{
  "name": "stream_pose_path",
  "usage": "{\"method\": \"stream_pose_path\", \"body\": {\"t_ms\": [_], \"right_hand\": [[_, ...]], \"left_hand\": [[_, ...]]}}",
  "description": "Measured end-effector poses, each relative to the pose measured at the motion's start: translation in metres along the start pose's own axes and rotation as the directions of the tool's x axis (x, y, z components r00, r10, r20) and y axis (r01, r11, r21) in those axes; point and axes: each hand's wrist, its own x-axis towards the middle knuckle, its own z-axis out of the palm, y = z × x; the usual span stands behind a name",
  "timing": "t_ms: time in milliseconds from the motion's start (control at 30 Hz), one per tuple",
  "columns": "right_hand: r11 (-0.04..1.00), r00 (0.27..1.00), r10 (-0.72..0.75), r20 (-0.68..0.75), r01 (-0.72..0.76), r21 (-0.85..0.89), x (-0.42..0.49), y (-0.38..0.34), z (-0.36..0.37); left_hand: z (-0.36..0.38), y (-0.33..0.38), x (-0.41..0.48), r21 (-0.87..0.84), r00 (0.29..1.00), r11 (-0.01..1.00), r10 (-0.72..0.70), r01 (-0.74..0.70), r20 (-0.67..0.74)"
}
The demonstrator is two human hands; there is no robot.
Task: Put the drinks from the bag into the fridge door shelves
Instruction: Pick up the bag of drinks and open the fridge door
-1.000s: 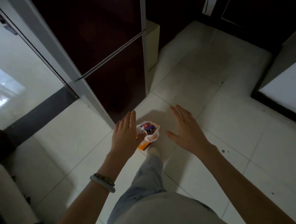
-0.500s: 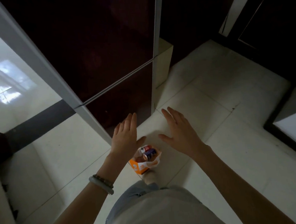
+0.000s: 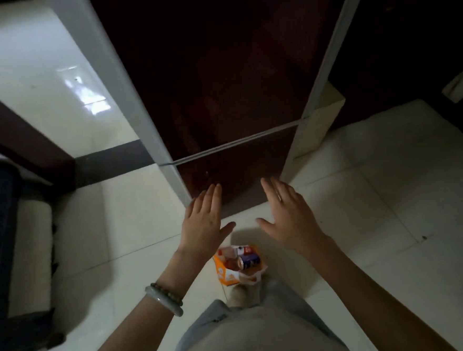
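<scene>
Several drink cans point(image 3: 246, 259) inside orange bag point(image 3: 226, 276); left hand point(image 3: 203, 224), right hand point(image 3: 289, 217) spread, empty.

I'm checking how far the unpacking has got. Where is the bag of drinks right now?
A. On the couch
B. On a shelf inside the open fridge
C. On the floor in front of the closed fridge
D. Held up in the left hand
C: the bag stands on the floor tiles by the person's foot, the fridge doors are shut, and the left hand and right hand are both open and empty.
</scene>
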Motion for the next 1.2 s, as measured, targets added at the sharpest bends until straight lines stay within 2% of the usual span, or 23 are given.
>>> {"method": "stream_pose_path", "body": {"t_ms": [200, 467, 667, 733, 833, 1000, 1100, 1200], "right_hand": [[0.983, 0.985, -0.172, 0.030, 0.174, -0.051, 0.046, -0.001, -0.017], [0.916, 0.917, -0.392, -0.072, 0.381, -0.124, 0.111, -0.040, -0.056], [0.853, 0.820, -0.519, -0.240, 0.481, -0.203, 0.151, -0.086, -0.106], [0.836, 0.777, -0.549, -0.309, 0.502, -0.222, 0.164, -0.100, -0.125], [0.807, 0.722, -0.590, -0.360, 0.529, -0.261, 0.180, -0.118, -0.151], [0.760, 0.679, -0.648, -0.346, 0.547, -0.350, 0.200, -0.142, -0.173], [0.744, 0.686, -0.657, -0.313, 0.520, -0.419, 0.214, -0.152, -0.173], [0.763, 0.741, -0.616, -0.266, 0.477, -0.437, 0.227, -0.153, -0.167]], "left_hand": [[-0.012, -0.015, 0.018, 0.017, 0.967, 0.972, -0.230, 0.233, -0.109], [-0.070, -0.050, 0.050, -0.002, 0.891, 0.937, -0.332, 0.348, -0.311], [-0.151, -0.089, 0.081, -0.138, 0.743, 0.905, -0.411, 0.403, -0.529], [-0.173, -0.099, 0.092, -0.152, 0.716, 0.904, -0.411, 0.399, -0.564], [-0.193, -0.110, 0.108, -0.153, 0.712, 0.914, -0.392, 0.377, -0.582], [-0.210, -0.126, 0.128, -0.261, 0.703, 0.910, -0.414, 0.322, -0.579], [-0.216, -0.132, 0.141, -0.395, 0.712, 0.890, -0.429, 0.227, -0.556], [-0.220, -0.133, 0.150, -0.604, 0.713, 0.791, -0.479, 0.097, -0.512]]}}
